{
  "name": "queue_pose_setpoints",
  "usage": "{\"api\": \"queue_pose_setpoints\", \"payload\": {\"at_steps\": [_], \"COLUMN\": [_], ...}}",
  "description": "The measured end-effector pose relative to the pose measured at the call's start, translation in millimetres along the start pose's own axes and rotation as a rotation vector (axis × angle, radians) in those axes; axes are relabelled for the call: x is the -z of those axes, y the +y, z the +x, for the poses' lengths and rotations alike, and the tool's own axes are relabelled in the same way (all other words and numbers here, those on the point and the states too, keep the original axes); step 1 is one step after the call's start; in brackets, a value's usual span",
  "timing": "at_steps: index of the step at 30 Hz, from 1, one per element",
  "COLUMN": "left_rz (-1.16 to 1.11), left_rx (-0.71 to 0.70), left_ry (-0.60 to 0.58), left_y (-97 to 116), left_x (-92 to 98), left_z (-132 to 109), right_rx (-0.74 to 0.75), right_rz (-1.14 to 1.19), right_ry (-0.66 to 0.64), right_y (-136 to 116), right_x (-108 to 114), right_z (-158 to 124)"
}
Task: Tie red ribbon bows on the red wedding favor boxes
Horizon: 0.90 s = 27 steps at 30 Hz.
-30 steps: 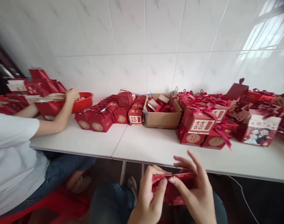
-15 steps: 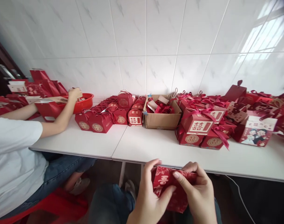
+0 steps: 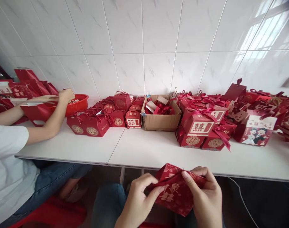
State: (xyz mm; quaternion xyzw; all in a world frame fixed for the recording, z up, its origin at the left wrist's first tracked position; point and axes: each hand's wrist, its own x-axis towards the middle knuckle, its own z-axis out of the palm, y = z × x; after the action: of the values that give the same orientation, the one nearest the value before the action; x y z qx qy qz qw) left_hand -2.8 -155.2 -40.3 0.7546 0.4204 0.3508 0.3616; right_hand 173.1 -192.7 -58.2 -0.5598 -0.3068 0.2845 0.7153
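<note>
White wall tiles (image 3: 158, 31) back a long white table (image 3: 158, 152) crowded with ribboned red gift boxes (image 3: 198, 125) and a cardboard box (image 3: 162, 122). At the near edge, below the tabletop and over the lap, a flattened red gift box (image 3: 176, 198) is pinched at its top edge by the left hand (image 3: 137, 202) and the right hand (image 3: 204, 198), close together. Pulling the thin card apart unevenly could crease or tear it. Far left, a co-worker's hand (image 3: 66, 94) rests at a red basin (image 3: 80, 103).
</note>
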Motion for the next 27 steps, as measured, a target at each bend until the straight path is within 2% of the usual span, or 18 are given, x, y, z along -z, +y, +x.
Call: {"api": "queue_pose_setpoints", "payload": {"at_steps": [2,5,9,12,14,16,18,20,23,27], "left_rz": [-0.033,-0.171,-0.405,-0.494,-0.530,-0.532,-0.479,-0.435,-0.478,-0.476], "left_rx": [0.012,-0.016,-0.049,0.015,0.069,0.064,0.026,0.016,0.050,0.039], "left_ry": [0.024,0.125,0.329,0.489,0.607,0.658,0.575,0.433,0.224,0.060], "left_y": [-3.4,-7.1,-4.2,0.2,0.9,0.0,-0.6,0.6,5.0,9.2], "left_x": [6.6,16.5,22.7,18.6,14.8,13.0,14.5,18.6,25.9,29.7], "left_z": [0.1,-2.9,-11.3,-14.7,-14.1,-12.8,-12.5,-13.8,-17.4,-19.8], "right_rx": [-0.003,0.007,0.054,0.019,0.019,0.069,0.143,0.226,0.336,0.472], "right_rz": [-0.033,-0.106,-0.188,-0.251,-0.309,-0.345,-0.324,-0.255,-0.154,-0.123], "right_ry": [-0.019,-0.108,-0.414,-0.654,-0.760,-0.843,-0.893,-0.906,-0.865,-0.775], "right_y": [-0.2,-2.5,-7.3,-6.6,-4.9,-4.5,-6.4,-9.7,-12.8,-12.1], "right_x": [1.4,1.0,-5.8,-12.4,-14.9,-15.2,-14.1,-13.2,-13.8,-15.0], "right_z": [1.5,2.6,1.0,-3.1,-6.5,-9.5,-11.7,-13.1,-14.3,-14.1]}}
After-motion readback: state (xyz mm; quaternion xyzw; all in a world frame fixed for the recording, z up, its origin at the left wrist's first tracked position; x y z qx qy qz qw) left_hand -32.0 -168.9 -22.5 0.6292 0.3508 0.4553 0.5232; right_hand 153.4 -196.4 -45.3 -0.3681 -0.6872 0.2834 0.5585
